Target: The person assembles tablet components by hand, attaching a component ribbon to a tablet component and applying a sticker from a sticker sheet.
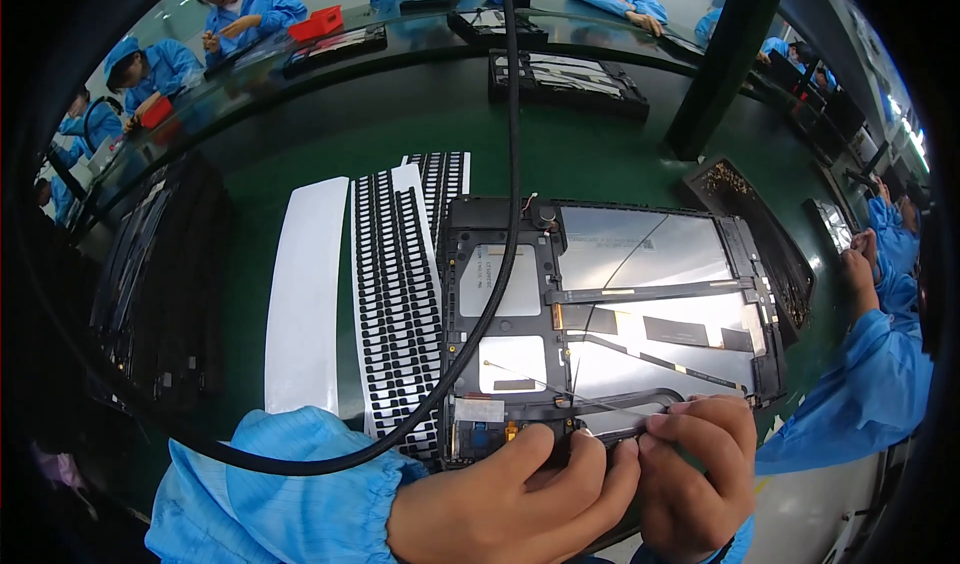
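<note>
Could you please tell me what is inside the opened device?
A silver panel crossed by dark flat cables, and two pale patches beside it. The left hand and right hand cover part of the near side, hiding what lies there.

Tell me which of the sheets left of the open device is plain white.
The leftmost sheet, farthest from the open device; the others carry rows of black pieces.

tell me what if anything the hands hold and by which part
That cannot be told: the left hand and right hand meet at the near edge of the open device, hiding any hold.
</note>
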A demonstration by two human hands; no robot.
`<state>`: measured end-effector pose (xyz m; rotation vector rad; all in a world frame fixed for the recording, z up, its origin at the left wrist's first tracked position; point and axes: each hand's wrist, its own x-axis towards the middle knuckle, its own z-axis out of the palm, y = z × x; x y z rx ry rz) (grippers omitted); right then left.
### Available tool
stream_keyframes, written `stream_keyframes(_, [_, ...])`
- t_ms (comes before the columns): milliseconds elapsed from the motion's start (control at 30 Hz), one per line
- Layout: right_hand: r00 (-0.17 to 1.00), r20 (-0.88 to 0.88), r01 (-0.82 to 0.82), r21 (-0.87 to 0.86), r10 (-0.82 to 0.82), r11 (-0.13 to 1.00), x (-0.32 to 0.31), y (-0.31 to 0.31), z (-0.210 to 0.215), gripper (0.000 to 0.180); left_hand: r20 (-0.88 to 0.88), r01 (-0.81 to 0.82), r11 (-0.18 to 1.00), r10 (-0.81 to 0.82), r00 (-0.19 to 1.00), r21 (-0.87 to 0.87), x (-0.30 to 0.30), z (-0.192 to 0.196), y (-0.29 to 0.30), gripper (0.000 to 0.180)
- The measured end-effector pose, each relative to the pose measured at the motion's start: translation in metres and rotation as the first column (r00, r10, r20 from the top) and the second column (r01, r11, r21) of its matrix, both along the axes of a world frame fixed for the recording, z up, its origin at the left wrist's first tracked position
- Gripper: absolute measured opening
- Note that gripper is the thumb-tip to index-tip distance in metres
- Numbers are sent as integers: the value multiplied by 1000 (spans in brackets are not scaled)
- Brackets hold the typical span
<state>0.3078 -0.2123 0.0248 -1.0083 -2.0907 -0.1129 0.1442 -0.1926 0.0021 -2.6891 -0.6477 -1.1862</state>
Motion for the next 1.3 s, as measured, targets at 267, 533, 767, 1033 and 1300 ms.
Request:
stream_keyframes(267, [991,104,89,-54,-83,995,-4,-12,-3,15,-315,116,984,-68,947,137,-13,12,4,18])
stream_keyframes(533, [977,-154,125,-163,-150,979,-36,-61,-17,16,-235,281,950,-306,923,-133,-68,9,-35,28])
stream_keyframes(767, [992,-36,99,-333,-118,938,-82,-57,-54,15,-247,-18,888,-108,963,-459,-88,-31,-37,41])
stream_keyframes(1033, [989,-97,45,-506,-109,861,-78,-46,-48,16,-273,9,893,-147,951,-450,-85,-25,-34,40])
stream_keyframes(1300, [955,-297,-175,-501,21,847,-63,-48,-40,13,-267,-27,877,-117,957,-480,-80,-25,-36,44])
